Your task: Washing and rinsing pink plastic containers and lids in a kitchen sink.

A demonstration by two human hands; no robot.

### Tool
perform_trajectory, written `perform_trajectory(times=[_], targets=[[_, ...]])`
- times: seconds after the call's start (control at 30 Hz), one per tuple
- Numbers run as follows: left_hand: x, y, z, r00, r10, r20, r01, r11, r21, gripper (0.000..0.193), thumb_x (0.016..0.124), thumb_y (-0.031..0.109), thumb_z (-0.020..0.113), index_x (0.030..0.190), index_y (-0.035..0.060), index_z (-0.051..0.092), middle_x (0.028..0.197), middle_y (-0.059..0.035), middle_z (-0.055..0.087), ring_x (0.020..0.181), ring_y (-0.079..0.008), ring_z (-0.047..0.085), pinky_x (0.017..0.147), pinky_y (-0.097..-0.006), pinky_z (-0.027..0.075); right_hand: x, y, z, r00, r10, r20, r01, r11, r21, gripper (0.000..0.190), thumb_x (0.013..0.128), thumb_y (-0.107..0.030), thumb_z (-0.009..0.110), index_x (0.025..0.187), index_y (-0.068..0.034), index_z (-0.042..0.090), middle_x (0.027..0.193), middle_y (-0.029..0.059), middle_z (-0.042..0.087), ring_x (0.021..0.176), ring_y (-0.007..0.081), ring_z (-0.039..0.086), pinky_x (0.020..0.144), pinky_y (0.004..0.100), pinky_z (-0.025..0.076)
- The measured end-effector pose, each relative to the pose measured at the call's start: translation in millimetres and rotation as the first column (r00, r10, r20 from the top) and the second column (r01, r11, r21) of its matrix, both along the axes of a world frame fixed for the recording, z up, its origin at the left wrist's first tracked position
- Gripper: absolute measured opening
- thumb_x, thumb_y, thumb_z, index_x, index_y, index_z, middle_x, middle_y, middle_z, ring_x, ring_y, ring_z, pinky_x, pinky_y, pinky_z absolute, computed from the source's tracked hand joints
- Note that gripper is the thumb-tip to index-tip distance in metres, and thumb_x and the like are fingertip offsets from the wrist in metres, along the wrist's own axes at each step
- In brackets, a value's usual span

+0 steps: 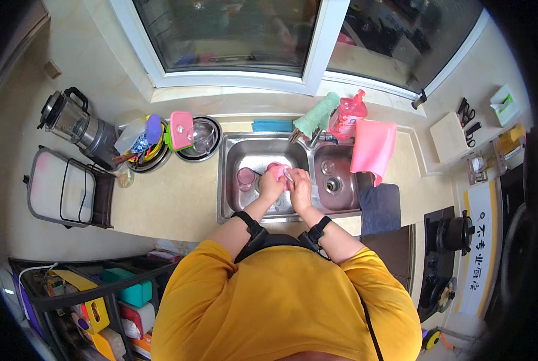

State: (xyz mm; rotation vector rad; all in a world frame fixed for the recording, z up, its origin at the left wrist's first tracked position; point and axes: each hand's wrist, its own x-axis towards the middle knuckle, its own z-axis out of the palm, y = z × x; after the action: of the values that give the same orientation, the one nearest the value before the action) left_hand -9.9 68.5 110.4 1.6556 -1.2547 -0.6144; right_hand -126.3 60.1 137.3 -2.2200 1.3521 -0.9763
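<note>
Both my hands are over the large left basin of a stainless steel double sink (222,180). My left hand (271,184) grips a pink item (280,171), perhaps a cloth or sponge; its exact kind is hard to tell. My right hand (299,185) meets it from the other side, fingers closed around a small pale piece at its edge. A pinkish drinking glass (246,177) stands in the basin left of my hands. Another clear glass (328,167) is in the small right basin, near the drain (332,184). A green cloth (317,115) hangs over the faucet (316,136).
Behind the sink stands a pink soap pump bottle (349,115), beside a hanging pink sheet (372,146). A dark cloth (381,208) drapes over the counter edge. Left are stacked bowls (200,155), a blender (82,126) and a dish rack (102,198). A stove (436,266) is at right.
</note>
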Motion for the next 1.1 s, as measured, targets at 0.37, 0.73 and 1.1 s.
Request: perform_trajectory(times=[0.37, 0.73, 1.1], targets=[[14, 1, -17, 0.936, -0.182, -0.302, 0.217, 0.973, 0.085, 0.036, 0.073, -0.001, 0.055, 0.109, 0.0032, 0.056, 0.097, -0.011, 0.062, 0.089, -0.021, 0.06, 0.078, -0.0312, 0.046, -5, -10, 4, 0.968, 0.25, -0.005, -0.25, 0.965, -0.077, 0.035, 0.067, 0.003, 0.06, 0.101, -0.004, 0.061, 0.096, 0.0144, 0.057, 0.093, 0.0326, 0.053, 0.081, 0.0392, 0.044], [10, 0, 10, 0.897, -0.095, -0.432, 0.19, 0.965, 0.181, 0.03, 0.079, -0.001, 0.054, 0.109, 0.0011, 0.054, 0.098, -0.008, 0.058, 0.088, -0.0164, 0.056, 0.077, -0.0272, 0.045, 3, -8, -2, 0.997, -0.057, 0.059, 0.049, 0.991, 0.125, 0.025, 0.071, 0.003, 0.057, 0.095, -0.001, 0.063, 0.09, 0.0184, 0.056, 0.091, 0.0354, 0.054, 0.082, 0.0412, 0.043], [19, 2, 13, 0.685, -0.066, -0.726, 0.338, 0.911, 0.236, 0.032, 0.077, -0.003, 0.052, 0.108, 0.0041, 0.056, 0.091, -0.0037, 0.06, 0.075, -0.0144, 0.06, 0.058, -0.0247, 0.048, -3, -16, 23, 0.896, 0.443, -0.039, -0.445, 0.888, -0.114, 0.034, 0.067, 0.003, 0.06, 0.1, -0.004, 0.061, 0.094, 0.0159, 0.058, 0.091, 0.0337, 0.055, 0.078, 0.0384, 0.046]])
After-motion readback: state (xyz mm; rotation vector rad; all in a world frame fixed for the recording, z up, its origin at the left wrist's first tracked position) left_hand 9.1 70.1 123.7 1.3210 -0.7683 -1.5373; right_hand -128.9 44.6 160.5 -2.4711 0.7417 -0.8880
